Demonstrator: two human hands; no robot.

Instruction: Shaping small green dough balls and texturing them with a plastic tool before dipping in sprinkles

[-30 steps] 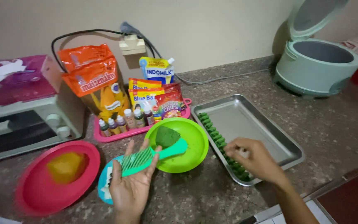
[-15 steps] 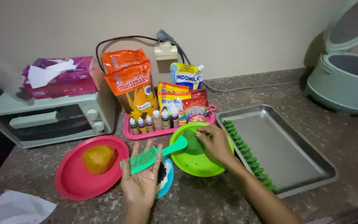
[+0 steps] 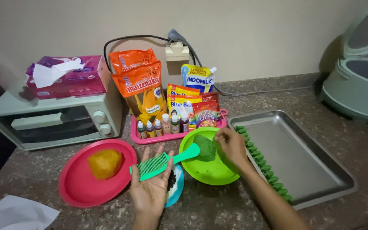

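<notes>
The left hand (image 3: 150, 189) lay palm up, fingers spread and flat (thumb out to the side), its wrist rising from the lower edge. The right hand (image 3: 231, 145) reached in from the lower right, forearm extended, fingertips curled downward and pinched together.

You had soft, even indoor light from above and in front, moderately bright. The metal tray (image 3: 297, 157) gave back a dull sheen without hard glare. Left of the tray the frame darkened, deepest at the far left edge beyond the toaster oven (image 3: 52, 119). Behind the tray, the rice cooker (image 3: 358, 81) threw a soft shadow on the wall. Focus was sharp overall; straight lines bowed slightly near the edges.
</notes>
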